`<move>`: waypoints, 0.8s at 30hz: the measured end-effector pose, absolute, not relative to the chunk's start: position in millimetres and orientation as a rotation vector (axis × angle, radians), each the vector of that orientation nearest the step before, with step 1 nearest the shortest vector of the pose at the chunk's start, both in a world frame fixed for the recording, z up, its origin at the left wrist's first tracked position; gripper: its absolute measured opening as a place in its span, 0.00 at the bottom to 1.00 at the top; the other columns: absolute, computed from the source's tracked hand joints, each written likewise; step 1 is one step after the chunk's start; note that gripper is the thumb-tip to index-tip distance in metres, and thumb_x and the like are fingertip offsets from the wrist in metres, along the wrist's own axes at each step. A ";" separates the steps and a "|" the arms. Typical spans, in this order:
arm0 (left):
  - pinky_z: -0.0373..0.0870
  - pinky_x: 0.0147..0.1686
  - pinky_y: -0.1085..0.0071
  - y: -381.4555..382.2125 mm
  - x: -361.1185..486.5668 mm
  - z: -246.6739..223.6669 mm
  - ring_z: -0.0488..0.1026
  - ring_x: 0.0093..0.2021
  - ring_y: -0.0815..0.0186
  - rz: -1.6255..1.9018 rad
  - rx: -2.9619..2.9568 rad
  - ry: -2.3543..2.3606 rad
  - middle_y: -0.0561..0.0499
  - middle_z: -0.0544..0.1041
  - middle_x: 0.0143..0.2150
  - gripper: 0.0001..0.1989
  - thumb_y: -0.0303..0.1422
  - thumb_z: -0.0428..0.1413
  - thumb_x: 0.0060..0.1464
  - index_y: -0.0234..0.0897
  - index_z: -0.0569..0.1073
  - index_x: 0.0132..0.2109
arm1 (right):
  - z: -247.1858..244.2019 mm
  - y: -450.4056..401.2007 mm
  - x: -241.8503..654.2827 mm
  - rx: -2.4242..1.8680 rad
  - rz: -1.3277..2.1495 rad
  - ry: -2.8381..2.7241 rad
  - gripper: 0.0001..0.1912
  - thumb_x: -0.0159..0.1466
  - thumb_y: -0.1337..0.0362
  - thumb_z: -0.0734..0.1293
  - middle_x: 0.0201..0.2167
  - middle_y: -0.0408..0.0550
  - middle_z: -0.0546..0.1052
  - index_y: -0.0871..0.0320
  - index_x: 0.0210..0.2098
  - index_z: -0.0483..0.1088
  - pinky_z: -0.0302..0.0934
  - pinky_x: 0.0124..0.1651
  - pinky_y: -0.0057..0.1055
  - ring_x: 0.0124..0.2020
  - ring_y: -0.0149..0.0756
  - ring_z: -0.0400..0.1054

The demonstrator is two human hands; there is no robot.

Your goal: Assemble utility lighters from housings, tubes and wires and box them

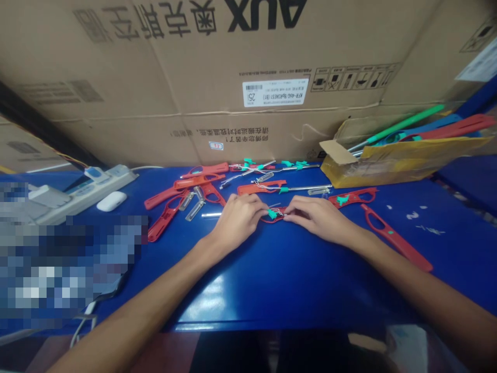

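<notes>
My left hand (240, 215) is closed, its fingertips pinching around a partly assembled red gas lighter (267, 218) with a green trigger (273, 213) and thin white wires. A metal tube (212, 215) sticks out to the left from behind this hand. At the lighter's right end my right hand (316, 215) is also closed, thumb and fingers pinched together; its fingers hide exactly which part they grip. Just beyond lies another opened lighter, its red shell (262, 186) joined to a long metal tube (308, 188). A red half-shell with a green trigger (342, 200) rests beside my right hand.
Red handle shells (161, 220) and clear fuel tanks (194, 210) lie to the left. One red shell (404, 243) is at the right. Behind stand a yellow-taped box (368, 168) of lighters and a large carton (174, 77). A power strip (85, 191) and white earbud case (112, 201) sit left.
</notes>
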State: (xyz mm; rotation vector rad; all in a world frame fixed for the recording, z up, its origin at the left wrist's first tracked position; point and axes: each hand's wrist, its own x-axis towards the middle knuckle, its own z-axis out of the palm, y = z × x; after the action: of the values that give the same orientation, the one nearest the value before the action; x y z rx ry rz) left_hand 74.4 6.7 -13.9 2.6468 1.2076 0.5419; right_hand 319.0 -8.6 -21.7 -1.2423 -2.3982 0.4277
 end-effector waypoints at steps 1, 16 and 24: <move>0.58 0.41 0.64 7.2 74.4 -14.7 0.77 0.46 0.60 0.558 2.640 1.205 0.51 0.82 0.45 0.08 0.31 0.55 0.68 0.40 0.81 0.46 | -21.5 -8.7 318.8 -1.245 0.427 -2.398 0.09 0.71 0.57 0.66 0.39 0.45 0.80 0.54 0.41 0.74 0.63 0.40 0.32 0.38 0.37 0.75; 0.54 0.44 0.60 14.9 71.7 -19.6 0.70 0.41 0.59 0.607 2.930 1.145 0.50 0.82 0.40 0.10 0.34 0.55 0.68 0.42 0.82 0.44 | -24.6 -7.1 319.6 -1.252 0.404 -2.396 0.11 0.70 0.54 0.65 0.38 0.46 0.80 0.53 0.42 0.75 0.62 0.40 0.32 0.38 0.37 0.75; 0.53 0.41 0.60 15.6 71.7 -18.9 0.68 0.41 0.59 0.647 2.949 1.154 0.50 0.83 0.41 0.11 0.36 0.54 0.69 0.41 0.81 0.43 | -24.4 -6.2 319.7 -1.246 0.412 -2.391 0.11 0.70 0.55 0.66 0.37 0.46 0.80 0.54 0.41 0.75 0.61 0.39 0.31 0.36 0.37 0.74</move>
State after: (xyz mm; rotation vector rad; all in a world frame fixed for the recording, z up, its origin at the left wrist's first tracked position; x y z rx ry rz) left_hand 71.7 15.6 -18.9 2.9488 1.1545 0.6474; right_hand 319.7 -6.2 -24.4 -1.2460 -2.3906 0.4117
